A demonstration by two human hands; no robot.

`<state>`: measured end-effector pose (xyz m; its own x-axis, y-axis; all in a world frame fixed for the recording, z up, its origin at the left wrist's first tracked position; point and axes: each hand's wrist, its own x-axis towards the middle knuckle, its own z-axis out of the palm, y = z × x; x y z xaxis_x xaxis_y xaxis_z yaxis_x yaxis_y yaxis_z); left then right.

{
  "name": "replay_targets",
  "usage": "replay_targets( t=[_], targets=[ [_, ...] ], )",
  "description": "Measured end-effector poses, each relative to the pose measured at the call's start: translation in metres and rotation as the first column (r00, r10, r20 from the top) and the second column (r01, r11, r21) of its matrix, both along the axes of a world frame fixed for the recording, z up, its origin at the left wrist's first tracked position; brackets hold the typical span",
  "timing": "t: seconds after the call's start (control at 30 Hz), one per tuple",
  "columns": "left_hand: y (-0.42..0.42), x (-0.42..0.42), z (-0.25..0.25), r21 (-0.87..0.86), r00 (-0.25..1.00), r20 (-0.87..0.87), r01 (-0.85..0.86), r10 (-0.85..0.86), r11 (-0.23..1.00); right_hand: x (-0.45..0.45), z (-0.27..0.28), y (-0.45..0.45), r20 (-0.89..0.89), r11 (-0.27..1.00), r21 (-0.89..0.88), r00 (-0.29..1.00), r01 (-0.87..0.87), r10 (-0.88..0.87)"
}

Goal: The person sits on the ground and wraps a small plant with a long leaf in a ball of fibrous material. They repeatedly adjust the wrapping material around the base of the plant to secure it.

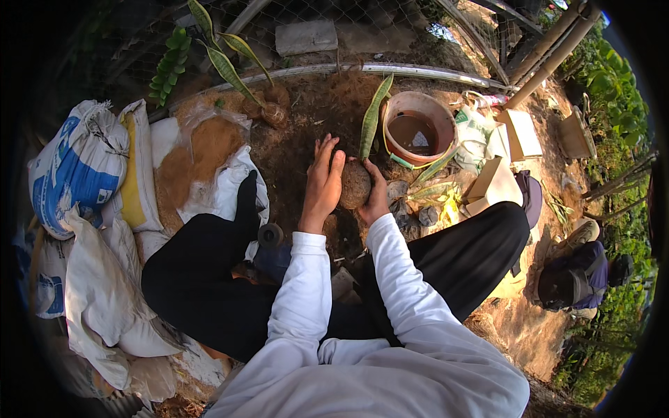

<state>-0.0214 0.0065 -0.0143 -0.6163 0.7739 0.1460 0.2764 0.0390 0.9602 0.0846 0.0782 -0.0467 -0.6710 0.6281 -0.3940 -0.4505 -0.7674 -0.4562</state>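
Note:
A rounded ball of soil is held up between my hands, over the dark ground. From its top rises a snake plant leaf, green with yellow edges. My right hand grips the ball along its right side, the thumb near the leaf's base. At the ball's left side is my left hand, its palm turned inward and its fingers stretched out and apart; whether the palm touches the soil I cannot tell. The ball's underside is hidden from view.
A bucket of brown water stands right of the leaf. Finished-looking fibre-wrapped snake plants sit at back left. Brown coconut fibre lies on sacking beside stuffed sacks. Cardboard boxes are at right, a chain-link fence behind.

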Motion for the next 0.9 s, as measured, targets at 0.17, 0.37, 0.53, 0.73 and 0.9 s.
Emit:
replay_targets(
  t=[0.17,0.37,0.53,0.73,0.9],
  targets=[
    [0.005,-0.019,0.041,-0.046,0.961,-0.276,-0.018,0.005,0.999,0.003,0.000,0.003,-0.051,0.999,0.008,0.998,-0.033,0.033],
    [0.013,0.018,0.003,-0.263,0.973,-0.158,0.121,-0.167,0.957,0.001,-0.024,-0.010,-0.023,0.999,-0.015,0.999,0.030,-0.031],
    [0.005,-0.008,0.031,-0.151,0.993,-0.100,0.046,-0.062,0.987,0.000,-0.012,-0.003,-0.050,1.000,0.020,0.999,-0.014,0.015],
    [0.013,0.013,0.008,-0.363,0.937,-0.306,0.047,-0.166,0.931,-0.012,-0.026,-0.014,-0.048,0.996,0.054,0.997,0.071,-0.068],
    [-0.001,-0.001,0.009,-0.208,0.993,-0.115,0.015,-0.040,0.978,-0.006,-0.025,-0.009,0.079,0.998,0.046,0.996,0.034,-0.038]
  ],
)
